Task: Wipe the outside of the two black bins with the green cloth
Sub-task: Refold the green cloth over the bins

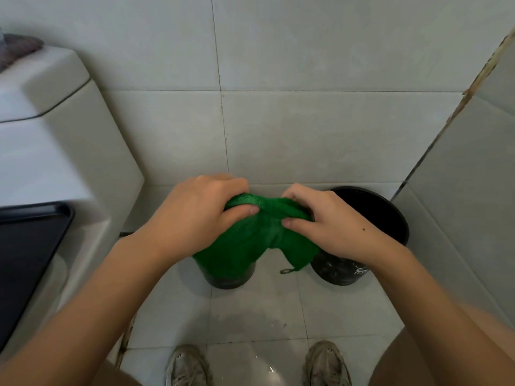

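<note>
Both hands hold the green cloth bunched up in front of me. My left hand grips its left part and my right hand pinches its right part. The cloth hangs down over the left black bin, of which only the lower wall shows. The right black bin stands on the floor against the wall, its open mouth showing, with a white mark on its side. The cloth's small hanging loop dangles between the two bins.
A white toilet cistern and the dark toilet lid fill the left side. Tiled walls close in behind and on the right. My two shoes stand on the wet tiled floor just before the bins.
</note>
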`<state>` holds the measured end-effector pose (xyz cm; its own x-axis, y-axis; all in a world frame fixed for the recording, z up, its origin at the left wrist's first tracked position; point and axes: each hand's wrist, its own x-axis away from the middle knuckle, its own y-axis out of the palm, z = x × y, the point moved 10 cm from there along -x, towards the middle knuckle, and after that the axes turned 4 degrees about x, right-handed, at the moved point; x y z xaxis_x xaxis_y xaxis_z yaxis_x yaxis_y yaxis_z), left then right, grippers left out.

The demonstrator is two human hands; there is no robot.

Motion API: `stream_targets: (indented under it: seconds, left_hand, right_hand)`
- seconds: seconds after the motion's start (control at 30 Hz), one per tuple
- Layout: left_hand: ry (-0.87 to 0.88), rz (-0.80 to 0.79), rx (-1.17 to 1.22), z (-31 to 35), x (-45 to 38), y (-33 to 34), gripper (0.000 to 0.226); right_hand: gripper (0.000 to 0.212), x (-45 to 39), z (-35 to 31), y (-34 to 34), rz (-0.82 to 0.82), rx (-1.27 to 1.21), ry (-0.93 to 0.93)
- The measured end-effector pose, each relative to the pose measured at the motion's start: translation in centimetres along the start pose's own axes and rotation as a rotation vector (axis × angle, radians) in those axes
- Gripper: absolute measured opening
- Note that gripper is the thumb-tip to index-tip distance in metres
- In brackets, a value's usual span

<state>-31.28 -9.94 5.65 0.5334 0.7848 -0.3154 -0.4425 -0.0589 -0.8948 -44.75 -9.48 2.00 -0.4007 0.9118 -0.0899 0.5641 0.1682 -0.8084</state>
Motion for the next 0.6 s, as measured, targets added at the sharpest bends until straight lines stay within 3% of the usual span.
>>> stream_targets:
  seconds: [0.17, 0.33, 0.47, 0.6]
  left_hand:
    - [-0.054, 0.085, -0.083, -1.0, -0.1, -0.9, 0.059]
    - [-0.117, 0.165, 0.037, -1.0, 0.2, -1.4, 0.044]
    - [-0.162, 0.145, 0.172, -1.0, 0.2, -0.4, 0.024]
    - [-0.207, 0.105, 0.318, -1.2, 0.0, 0.2, 0.014]
  right_hand:
    - [0.015, -0.6, 0.3, -0.3, 0.015, -0.12, 0.036]
    - [0.025, -0.4, -0.3, -1.7, 0.107, -0.302, 0.018]
    - [0.039, 0.5, -0.1, -2.9, 0.266, 0.094, -0.029]
    - [0.038, 1.4, -1.3, -4.3, 0.475, 0.379, -0.128]
